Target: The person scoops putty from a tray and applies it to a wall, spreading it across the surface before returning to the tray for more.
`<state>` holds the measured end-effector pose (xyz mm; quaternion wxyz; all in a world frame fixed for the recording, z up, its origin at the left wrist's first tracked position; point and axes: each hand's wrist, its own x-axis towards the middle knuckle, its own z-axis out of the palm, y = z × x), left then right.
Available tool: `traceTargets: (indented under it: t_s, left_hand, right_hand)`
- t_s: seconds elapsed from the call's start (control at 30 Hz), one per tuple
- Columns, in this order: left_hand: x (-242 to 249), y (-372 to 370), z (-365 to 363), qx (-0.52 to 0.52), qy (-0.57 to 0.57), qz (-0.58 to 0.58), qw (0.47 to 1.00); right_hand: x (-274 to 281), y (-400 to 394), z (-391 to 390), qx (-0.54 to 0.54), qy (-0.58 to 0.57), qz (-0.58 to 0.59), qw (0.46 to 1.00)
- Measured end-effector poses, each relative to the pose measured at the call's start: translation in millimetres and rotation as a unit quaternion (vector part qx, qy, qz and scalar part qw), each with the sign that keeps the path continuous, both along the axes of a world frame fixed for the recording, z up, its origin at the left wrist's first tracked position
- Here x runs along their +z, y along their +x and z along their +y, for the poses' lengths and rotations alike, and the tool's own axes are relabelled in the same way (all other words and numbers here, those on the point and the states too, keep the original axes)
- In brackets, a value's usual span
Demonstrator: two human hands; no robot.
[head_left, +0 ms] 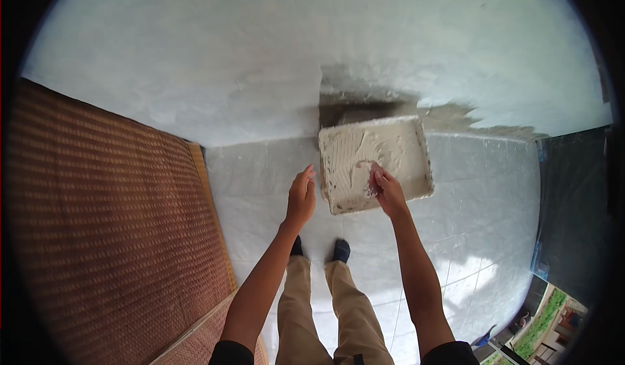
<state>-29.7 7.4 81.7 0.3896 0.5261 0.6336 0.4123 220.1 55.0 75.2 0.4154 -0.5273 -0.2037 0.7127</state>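
A shallow paint tray (427,163) with ridges in its left part holds thick cream-coloured paint (390,140). My right hand (390,194) reaches over the tray's front part, fingers closed together at the paint. Whitish paint coats the fingertips and what is at them; I cannot tell what that small piece is. Just left of the tray's near-left side, my left hand (301,199) hangs with nothing in it, fingers stretched forward and a little apart.
Ahead stands a pale painted wall (215,59) with a bare grey patch (345,95) behind the tray. A brown woven mat panel (117,222) borders the left. Grey floor tiles (254,170) lie below; a dark sheet (576,202) hangs at right. My feet (340,250) are near the tray.
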Motion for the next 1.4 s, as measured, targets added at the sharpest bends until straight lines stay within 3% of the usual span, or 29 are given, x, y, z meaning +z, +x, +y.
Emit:
traceTargets:
  t_s: [0.13, 0.37, 0.43, 0.63, 0.77, 0.9, 0.97, 1.0, 1.23, 1.33, 1.4]
  left_hand:
    - [66, -12, 36, -0.003, 0.098, -0.012, 0.995]
    - [266, -49, 105, -0.003, 0.251, 0.027, 0.968]
    - [324, -62, 121, -0.004, 0.293, 0.022, 0.956]
    - [482, -106, 145, 0.003, 0.414, 0.078, 0.907]
    - [564, -124, 152, 0.025, 0.463, 0.131, 0.876]
    - [611, -136, 172, 0.051, 0.521, 0.158, 0.837]
    - [629, -141, 180, 0.08, 0.55, 0.191, 0.809]
    - [636, -144, 183, 0.084, 0.549, 0.203, 0.806]
    - [666, -152, 210, 0.149, 0.599, 0.277, 0.736]
    - [671, -154, 222, 0.161, 0.605, 0.279, 0.728]
    - [667, -155, 229, 0.173, 0.599, 0.287, 0.727]
  right_hand:
    - [62, -4, 7, -0.008, 0.114, 0.121, 0.986]
    - [253, -41, 63, -0.022, 0.268, 0.271, 0.924]
    - [329, -56, 79, -0.05, 0.31, 0.22, 0.923]
    - [519, -92, 120, -0.056, 0.493, 0.154, 0.854]
    - [616, -117, 140, -0.093, 0.621, 0.032, 0.778]
    - [684, -130, 150, -0.126, 0.654, -0.062, 0.743]
    - [705, -132, 160, -0.158, 0.649, -0.21, 0.714]
    - [711, -134, 172, -0.177, 0.671, -0.212, 0.688]
    - [743, -146, 216, -0.17, 0.72, -0.144, 0.657]
    - [750, -145, 226, -0.19, 0.721, -0.153, 0.649]
    - [752, -142, 225, -0.227, 0.733, -0.208, 0.607]
